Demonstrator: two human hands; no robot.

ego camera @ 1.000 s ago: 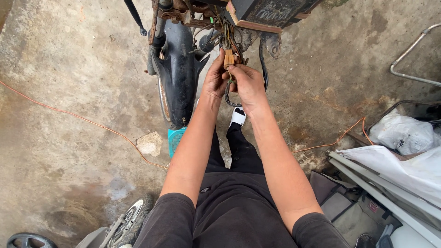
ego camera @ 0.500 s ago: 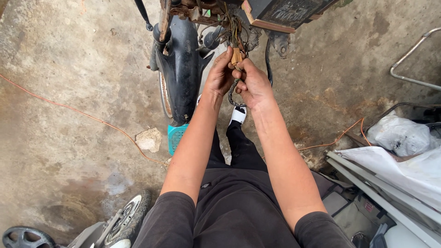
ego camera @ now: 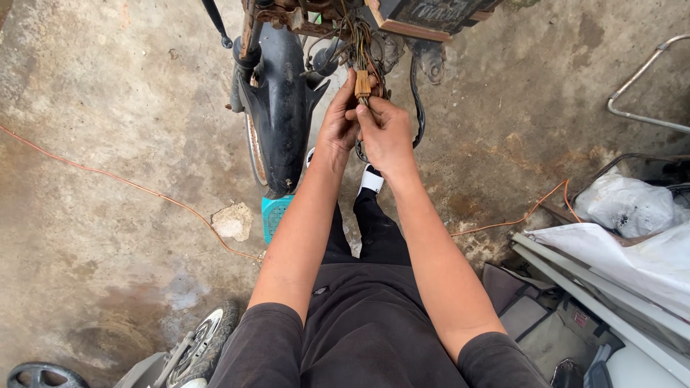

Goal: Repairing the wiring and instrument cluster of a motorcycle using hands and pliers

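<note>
The concrete floor (ego camera: 100, 108) fills most of the view, grey and stained, and it carries everything here. At its far edge, near the middle, stands a motorcycle (ego camera: 338, 21) with its covers off, and its black front fender (ego camera: 282, 100) points down toward the person over the front wheel. At the right edge of the floor lie a white sheet (ego camera: 632, 259) over grey panels and a white plastic bag (ego camera: 625, 205), and in the near left corner a small wheel (ego camera: 201, 345) shows. A thin orange cable (ego camera: 129, 183) runs across the floor from the left edge to a pale stone (ego camera: 231, 220), which lies just beside a small turquoise crate (ego camera: 274, 213). The person wears black trousers (ego camera: 359, 316), and both bare forearms stretch forward, almost straight, and come together under the motorcycle. The left hand (ego camera: 336, 122) is raised with the palm turned to the right, its fingers curled around the wire bundle (ego camera: 363, 39) that hangs from the frame, so it grasps the wires. The right hand (ego camera: 388, 133) is just beside it and touches it, the knuckles upward, and its thumb and fingers pinch the small brown connector (ego camera: 362, 84) at the lower end of the bundle. The connector stands upright between both hands, just right of the fender.
</note>
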